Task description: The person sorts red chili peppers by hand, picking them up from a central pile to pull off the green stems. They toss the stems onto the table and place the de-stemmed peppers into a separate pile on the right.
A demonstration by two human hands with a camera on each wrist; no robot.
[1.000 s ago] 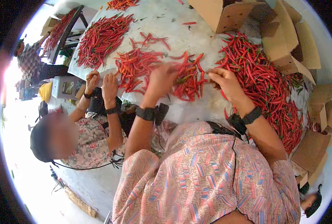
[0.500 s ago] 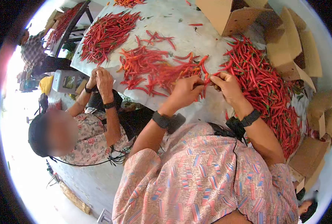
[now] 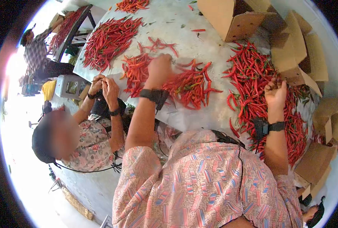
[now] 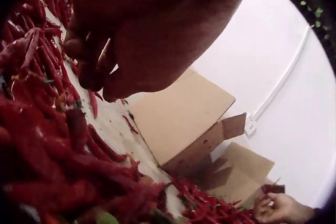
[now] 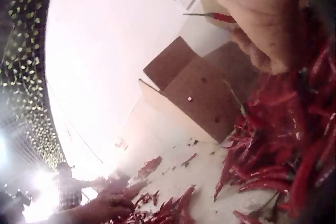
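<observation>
In the head view my left hand (image 3: 160, 70), blurred, hovers over the gap between a small orange-red chili pile (image 3: 136, 72) and another small pile of red chilies (image 3: 193, 89). Its fingers point down in the left wrist view, and I cannot tell whether they hold anything. My right hand (image 3: 276, 91) is over the large heap of red chilies (image 3: 248, 72), palm partly up with curled fingers. A red chili (image 5: 223, 17) with a thin green stem sticks out from that hand in the right wrist view.
Open cardboard boxes (image 3: 248, 26) stand behind and right of the large heap. A bigger chili pile (image 3: 110, 41) lies at the far left of the pale table (image 3: 172, 34). At my left another person (image 3: 97, 133) works with both hands raised at the table edge.
My hands were together in front of me half a second ago. The right has moved right over the large heap; the left has moved left and away, over the small piles.
</observation>
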